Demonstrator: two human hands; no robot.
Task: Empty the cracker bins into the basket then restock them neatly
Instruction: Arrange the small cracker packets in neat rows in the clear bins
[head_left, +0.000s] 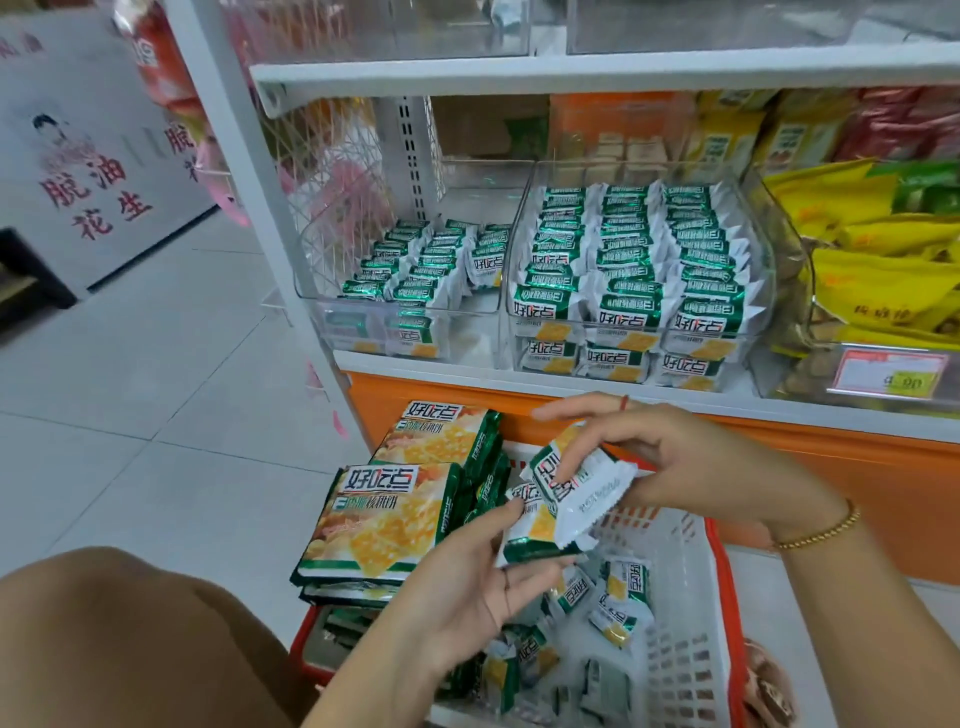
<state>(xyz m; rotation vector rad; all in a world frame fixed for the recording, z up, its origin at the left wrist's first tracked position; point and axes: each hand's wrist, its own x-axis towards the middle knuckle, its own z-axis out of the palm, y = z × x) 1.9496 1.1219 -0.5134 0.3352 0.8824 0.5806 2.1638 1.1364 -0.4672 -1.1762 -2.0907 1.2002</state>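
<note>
- Done: the right bin (770, 291) is filled with upright rows of packets and is judged restocked.
- Partway: in the left bin (467, 338) rows are laid at the left and rear only; its front right is bare.
- Left to do: loose packets (618, 603) lie in the basket (675, 629), beside stacked large packs (384, 519).
- Grip: one packet (524, 532) is clasped by the curled left hand (467, 587); a second packet (584, 493) is pinched by the right hand (675, 467), over the basket.
- Room: open air is seen up to the left bin; the shelf lip (779, 428) and the bin's front wall are to be cleared.

The light is bright and even with only soft shadows, the clear bins (470, 340) shine a little, and the picture bends and blurs near its edges.
</note>
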